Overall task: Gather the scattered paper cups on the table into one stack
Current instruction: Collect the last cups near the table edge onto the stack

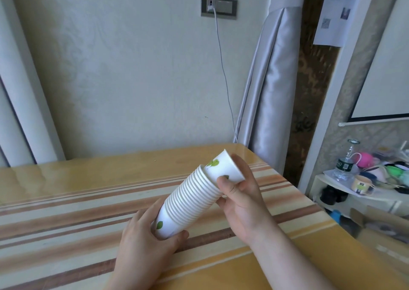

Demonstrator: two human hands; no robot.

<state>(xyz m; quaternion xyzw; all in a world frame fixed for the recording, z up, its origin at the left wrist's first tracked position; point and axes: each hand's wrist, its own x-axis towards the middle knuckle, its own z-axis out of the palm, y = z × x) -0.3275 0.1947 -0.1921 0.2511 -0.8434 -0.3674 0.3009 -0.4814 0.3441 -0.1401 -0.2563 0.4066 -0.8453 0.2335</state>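
Paper cups (194,199), nested into one long stack, are tilting across the air above the striped desk (66,201), and they are feeling light and thin-walled, I judge, so squeezing hard would be crushing the rims. I am cupping my left hand (143,241) around the stack's closed bottom end, fingers and thumb curled on it. My right hand (239,192) is closing on the top cup (223,168), thumb on its side and fingers behind, seemingly pressing it into the others. No loose cups are showing on the desk.
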